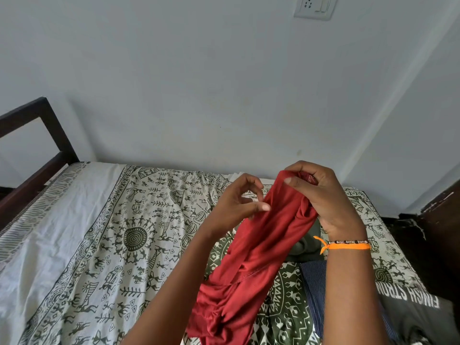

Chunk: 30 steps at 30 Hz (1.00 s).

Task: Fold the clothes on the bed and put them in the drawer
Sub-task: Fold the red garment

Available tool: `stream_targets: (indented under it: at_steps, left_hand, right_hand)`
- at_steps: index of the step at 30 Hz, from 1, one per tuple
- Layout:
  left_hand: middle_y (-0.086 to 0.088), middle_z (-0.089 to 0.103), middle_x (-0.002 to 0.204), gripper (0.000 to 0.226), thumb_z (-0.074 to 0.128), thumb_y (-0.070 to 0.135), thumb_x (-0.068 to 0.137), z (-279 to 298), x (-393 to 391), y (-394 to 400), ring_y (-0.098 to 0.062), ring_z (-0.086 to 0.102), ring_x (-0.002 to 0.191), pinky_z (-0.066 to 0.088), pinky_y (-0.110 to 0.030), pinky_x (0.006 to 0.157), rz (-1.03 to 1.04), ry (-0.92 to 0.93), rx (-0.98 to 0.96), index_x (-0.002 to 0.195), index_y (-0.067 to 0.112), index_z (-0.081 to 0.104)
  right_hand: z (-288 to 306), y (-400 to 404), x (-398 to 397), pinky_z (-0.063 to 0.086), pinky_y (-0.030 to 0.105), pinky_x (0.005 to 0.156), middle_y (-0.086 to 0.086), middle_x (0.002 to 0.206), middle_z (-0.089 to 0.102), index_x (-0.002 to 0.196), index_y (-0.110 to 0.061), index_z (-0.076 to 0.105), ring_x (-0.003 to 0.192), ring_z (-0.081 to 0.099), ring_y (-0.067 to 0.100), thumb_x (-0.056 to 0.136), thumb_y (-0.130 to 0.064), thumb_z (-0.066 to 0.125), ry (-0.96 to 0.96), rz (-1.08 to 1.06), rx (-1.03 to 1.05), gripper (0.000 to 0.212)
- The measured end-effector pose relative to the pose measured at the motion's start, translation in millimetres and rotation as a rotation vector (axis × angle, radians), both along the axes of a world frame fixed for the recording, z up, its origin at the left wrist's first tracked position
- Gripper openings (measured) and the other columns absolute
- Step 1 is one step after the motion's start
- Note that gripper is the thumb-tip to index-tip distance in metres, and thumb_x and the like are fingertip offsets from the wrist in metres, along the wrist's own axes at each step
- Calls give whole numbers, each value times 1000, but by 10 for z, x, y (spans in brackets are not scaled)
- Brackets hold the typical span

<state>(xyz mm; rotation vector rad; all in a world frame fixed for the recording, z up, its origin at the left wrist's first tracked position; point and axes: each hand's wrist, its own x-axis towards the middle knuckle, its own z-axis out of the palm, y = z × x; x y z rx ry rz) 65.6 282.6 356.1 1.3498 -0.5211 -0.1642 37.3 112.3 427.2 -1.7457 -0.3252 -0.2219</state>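
My right hand (pixel 321 195) clenched the red garment (pixel 251 260), which trailed toward seven o'clock; my left hand (pixel 239 202), beside it, held nothing.

Clothes (pixel 308 247) on bed (pixel 104 232), beside wall (pixel 199 83)

Bed (pixel 74 232) w/ printed sheet (pixel 139 220); clothes (pixel 413 310) on it.

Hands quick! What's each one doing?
Left hand: open, fingers curled, beside the red garment.
Right hand: closed, gripping the red garment's top.
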Motion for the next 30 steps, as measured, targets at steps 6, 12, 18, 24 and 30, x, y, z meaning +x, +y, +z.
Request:
stream_targets:
  at_steps: [6, 12, 18, 24, 30]
  left_hand:
    - [5, 59, 56, 17, 60, 7, 85, 63, -77, -106, -9, 46, 40, 38, -17, 42, -54, -1, -6, 98, 15, 54]
    - [-4, 57, 81, 8, 66, 1, 81, 138, -91, -143, -22, 51, 76, 43, -34, 72, 39, -119, -25, 84, 9, 66]
    - [5, 65, 69, 18, 58, -5, 82, 51, -56, -111, -13, 57, 67, 46, -24, 65, 61, -96, 32, 84, 13, 61]
    - [16, 59, 67, 24, 53, -4, 74, -53, -33, -92, -6, 54, 58, 40, -20, 57, 99, -173, 104, 79, 20, 49]
    - [24, 57, 78, 29, 51, -2, 78, -279, -2, 21, 6, 52, 69, 42, -17, 60, 363, -528, 410, 75, 25, 41]
  right_hand:
    - [-36, -41, -45, 45, 8, 70, -14, 73, 69, 74, -29, 73, 74, 62, -3, 70, -15, 70, 36, 62, 44, 15]
    - [-24, -63, -103, 48, 10, 72, -8, 77, 72, 77, -25, 75, 77, 65, 1, 72, -13, 67, 53, 90, 14, 15]
    - [-4, -59, -88, 46, 8, 72, -12, 77, 72, 75, -26, 74, 78, 64, -2, 78, 6, 61, 19, 39, 2, 35]
    - [29, 3, -80, 45, 6, 73, -15, 77, 72, 75, -33, 75, 79, 64, -4, 78, 6, 61, 3, 30, 38, 42]
    - [48, 21, -66, 47, 9, 72, -13, 74, 71, 73, -31, 74, 76, 63, -1, 81, 7, 59, 24, -51, 117, 41]
